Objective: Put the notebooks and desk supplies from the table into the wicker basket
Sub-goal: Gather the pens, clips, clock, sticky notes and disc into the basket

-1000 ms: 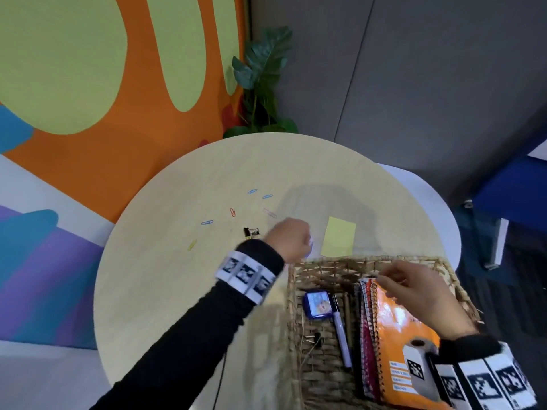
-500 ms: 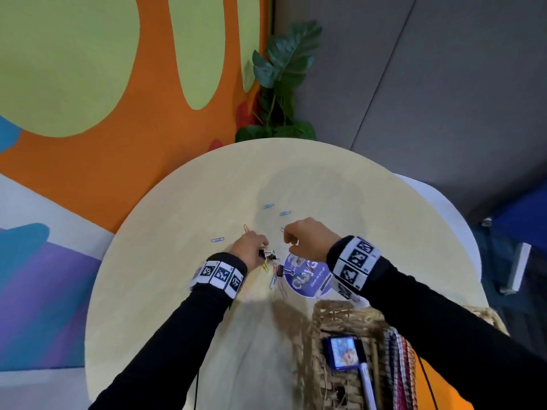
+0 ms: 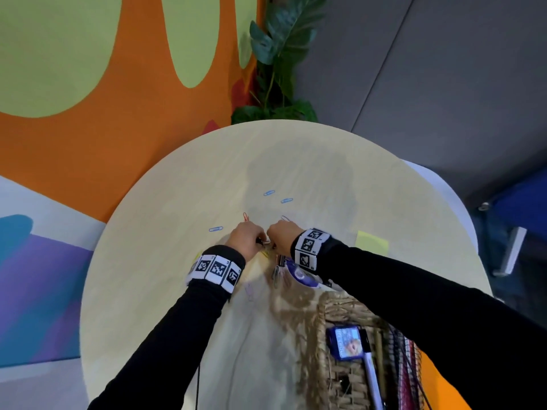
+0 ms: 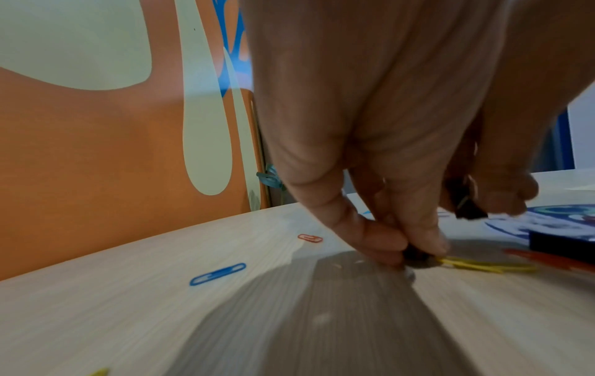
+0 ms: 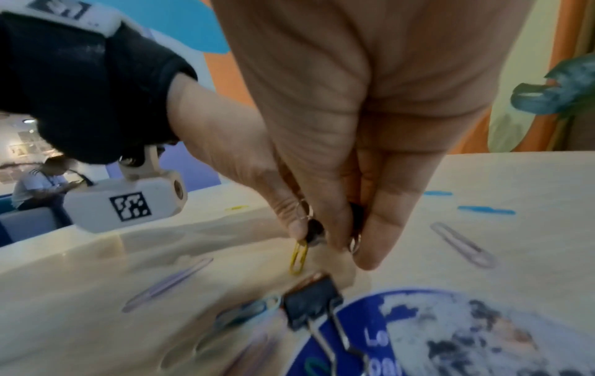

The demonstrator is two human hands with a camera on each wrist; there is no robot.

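Note:
My left hand [image 3: 257, 238] and right hand [image 3: 274, 239] meet at the middle of the round table [image 3: 177, 261]. In the left wrist view, my left hand [image 4: 409, 250] pinches a small black binder clip [image 4: 417, 255] against the tabletop. In the right wrist view, my right hand [image 5: 357, 244] pinches another black binder clip [image 5: 355, 212]. A third binder clip [image 5: 312, 305] lies at the edge of a round blue sticker [image 5: 450, 330]. A yellow paper clip [image 5: 299, 257] lies under the fingers. The wicker basket [image 3: 340, 315] stands at the near right with notebooks [image 3: 411, 377], a marker [image 3: 371, 377] and a small blue box [image 3: 344, 341] inside.
Blue paper clips [image 3: 269, 192], a red paper clip [image 3: 245, 216] and lilac ones [image 5: 460, 244] are scattered around the hands. A yellow sticky note [image 3: 371, 242] lies to the right. A potted plant [image 3: 281, 69] stands behind the table. A seated person [image 5: 38, 183] is far off.
My right hand left the basket and crossed to the middle of the table. Both hands closed in on the binder clips and now almost touch. The head view shifted forward.

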